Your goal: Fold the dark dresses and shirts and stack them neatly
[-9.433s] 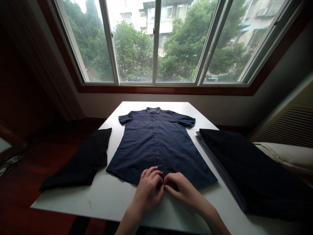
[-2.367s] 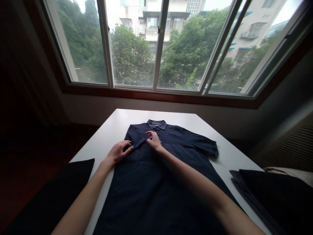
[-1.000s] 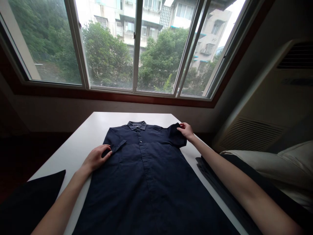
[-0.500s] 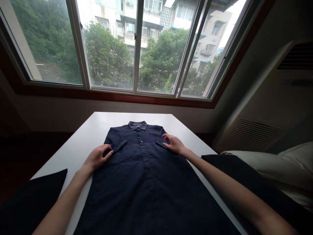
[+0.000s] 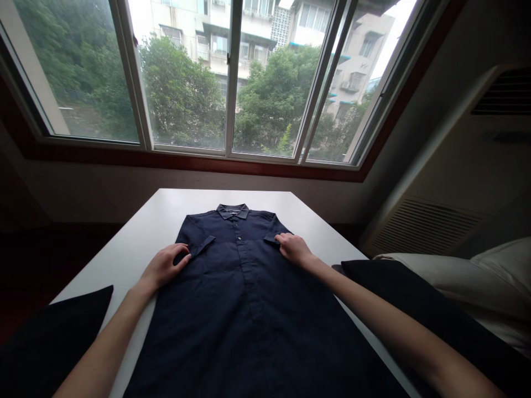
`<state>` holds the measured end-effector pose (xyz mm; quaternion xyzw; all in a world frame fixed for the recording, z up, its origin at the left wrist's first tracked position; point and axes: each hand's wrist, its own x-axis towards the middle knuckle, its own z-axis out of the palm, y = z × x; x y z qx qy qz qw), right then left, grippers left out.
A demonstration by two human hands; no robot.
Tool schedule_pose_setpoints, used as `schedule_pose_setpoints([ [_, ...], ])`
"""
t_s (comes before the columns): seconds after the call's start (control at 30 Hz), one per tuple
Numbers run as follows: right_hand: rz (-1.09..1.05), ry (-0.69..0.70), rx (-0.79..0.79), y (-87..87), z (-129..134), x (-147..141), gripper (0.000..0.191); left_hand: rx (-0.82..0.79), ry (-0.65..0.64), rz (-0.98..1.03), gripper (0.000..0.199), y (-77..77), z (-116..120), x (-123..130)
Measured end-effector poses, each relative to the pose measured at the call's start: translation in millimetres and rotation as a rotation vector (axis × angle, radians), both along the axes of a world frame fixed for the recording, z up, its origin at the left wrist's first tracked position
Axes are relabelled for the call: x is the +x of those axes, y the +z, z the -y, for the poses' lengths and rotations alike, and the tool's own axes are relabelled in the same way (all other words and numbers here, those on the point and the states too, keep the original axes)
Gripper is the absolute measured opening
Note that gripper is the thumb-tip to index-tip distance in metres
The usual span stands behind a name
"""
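A dark navy button-up shirt [image 5: 232, 298] lies front side up, its collar at the far end and both short sleeves folded inward over the chest. My left hand [image 5: 164, 265] rests on the shirt's left side by the sleeve, its thumb and curved fingers apart. On the other side, my right hand [image 5: 294, 249] pinches the shirt at the right sleeve's hem, thumb and fingers closed together. The fabric between those fingertips is mostly hidden.
Under the shirt is a white table [image 5: 124, 237]. Dark cloth [image 5: 74, 320] shows at the lower left, and more lies on the right beside a pale cushion [image 5: 448, 276]. A window [image 5: 228, 83] spans the far wall, with a floor-standing vented unit [image 5: 456, 182] to its right.
My right hand has lowered slightly and its fingers have closed at the right sleeve's hem. My left hand stays in nearly the same place.
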<state>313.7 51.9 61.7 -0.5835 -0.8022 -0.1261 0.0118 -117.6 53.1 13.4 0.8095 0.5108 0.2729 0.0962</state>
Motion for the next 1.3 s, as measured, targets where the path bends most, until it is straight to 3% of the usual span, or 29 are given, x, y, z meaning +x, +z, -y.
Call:
schedule_pose_setpoints([
  [0.27, -0.597, -0.152, 0.124, -9.6, -23, 2, 0.023, 0.01, 0.0, 0.012, 0.036, -0.2, 0, -1],
  [0.43, -0.663, 0.042, -0.021, -30.1, -17, 0, 0.026, -0.008, 0.003, 0.001, 0.036, -0.5, -1, -1],
  [0.53, -0.709, 0.129, -0.011, -35.3, -17, 4, 0.027, -0.007, 0.008, 0.003, 0.035, -0.1, -1, -1],
  [0.6, -0.832, 0.027, 0.022, -31.9, -24, 14, 0.024, -0.005, 0.007, 0.006, 0.036, 0.3, 0, 0],
  [0.73, -1.014, -0.341, 0.039, -17.1, -45, 52, 0.022, 0.005, 0.006, 0.007, 0.036, 0.2, 0, 0],
  [0.87, -1.034, -0.448, -0.108, -11.6, -54, 81, 0.015, 0.01, 0.004, 0.006, 0.036, 0.1, -1, 0],
  [1.03, -1.019, -0.446, -0.281, -19.2, -51, 88, 0.014, -0.001, 0.012, -0.001, 0.036, 2.0, 1, 1],
  [1.3, -0.809, -0.463, -0.197, -22.6, -50, 99, 0.019, -0.013, 0.017, 0.005, 0.036, 1.2, 0, 1],
])
